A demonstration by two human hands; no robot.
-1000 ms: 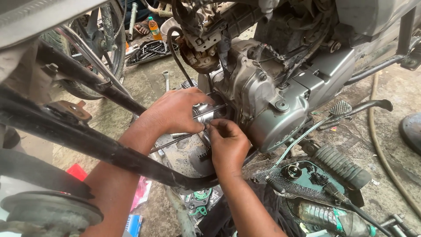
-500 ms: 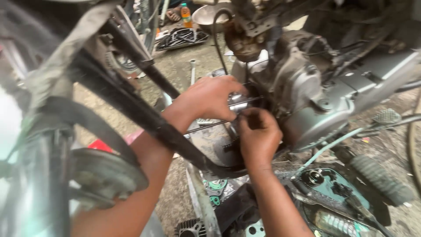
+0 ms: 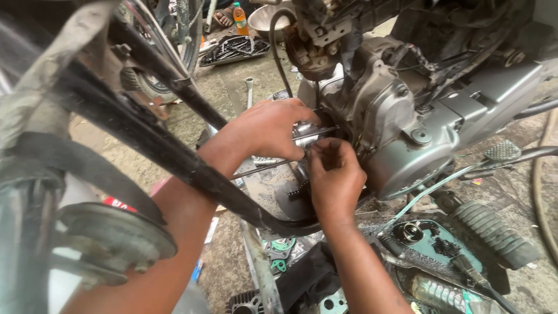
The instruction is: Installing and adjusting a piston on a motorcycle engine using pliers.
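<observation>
Setting: oil-stained concrete floor [image 3: 232,99], one motorcycle engine [image 3: 407,134] stripped.
Hands: two; left hand [image 3: 267,128] closed around one silver piston [image 3: 305,134] at the engine's opening.
Right hand [image 3: 334,177]: fingertips pinched beneath the piston.
Footrests: one ribbed footrest [image 3: 494,232].

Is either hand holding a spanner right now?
No, the left hand cups a small silver piston-like part at the engine, the right hand pinches beside it, and the spanner lies on the ground.

Head view, close, looking down
</observation>
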